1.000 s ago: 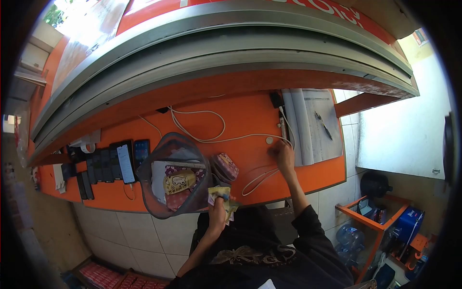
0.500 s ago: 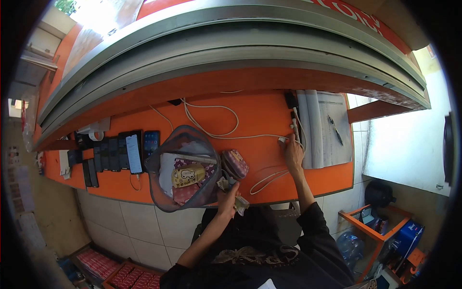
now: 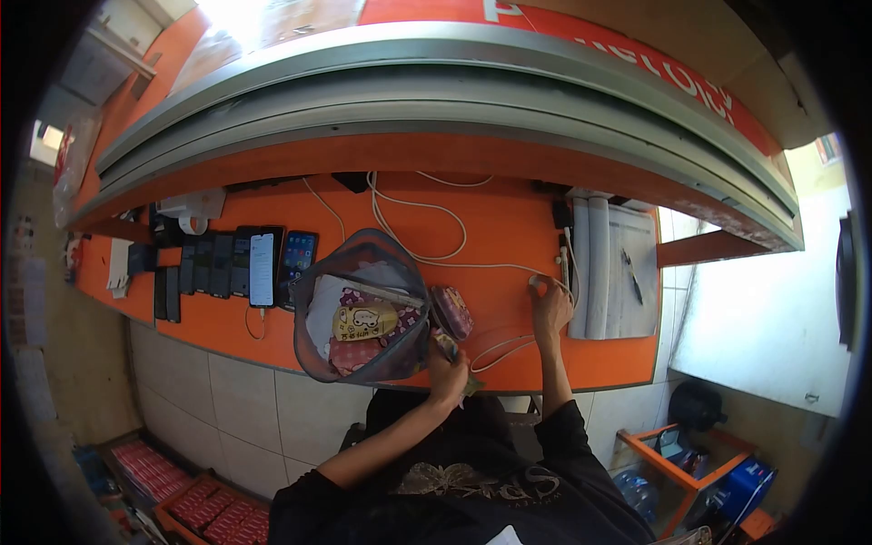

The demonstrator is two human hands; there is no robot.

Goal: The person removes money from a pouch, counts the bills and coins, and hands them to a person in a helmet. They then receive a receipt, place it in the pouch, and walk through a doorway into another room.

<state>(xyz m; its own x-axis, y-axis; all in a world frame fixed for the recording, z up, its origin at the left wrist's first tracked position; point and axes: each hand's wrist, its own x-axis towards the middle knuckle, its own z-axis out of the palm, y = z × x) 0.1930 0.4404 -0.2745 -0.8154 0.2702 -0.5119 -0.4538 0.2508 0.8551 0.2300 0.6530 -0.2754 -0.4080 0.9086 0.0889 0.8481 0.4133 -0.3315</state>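
My left hand (image 3: 447, 374) is closed around folded banknotes (image 3: 470, 389) at the front edge of the orange counter (image 3: 490, 232), beside an open grey mesh bag (image 3: 363, 309). Inside the bag lie a yellow pouch (image 3: 365, 322) with a cartoon face and some patterned cloth. A small pink patterned case (image 3: 451, 312) rests against the bag's right side. Farther right, my right hand (image 3: 551, 307) pinches the white end of a cable (image 3: 495, 265) just above the counter, left of the papers.
Several phones (image 3: 262, 268) lie in a row on the left. At the right are an open notebook (image 3: 618, 272) and a pen (image 3: 632, 276). A metal-edged shelf (image 3: 436, 104) spans above the counter. An orange stand (image 3: 681, 463) is at lower right.
The view has shifted. My right hand has moved slightly left, away from the adapters beside the notebook, with the cable end in its fingers. My left hand has turned, and the banknotes show less.
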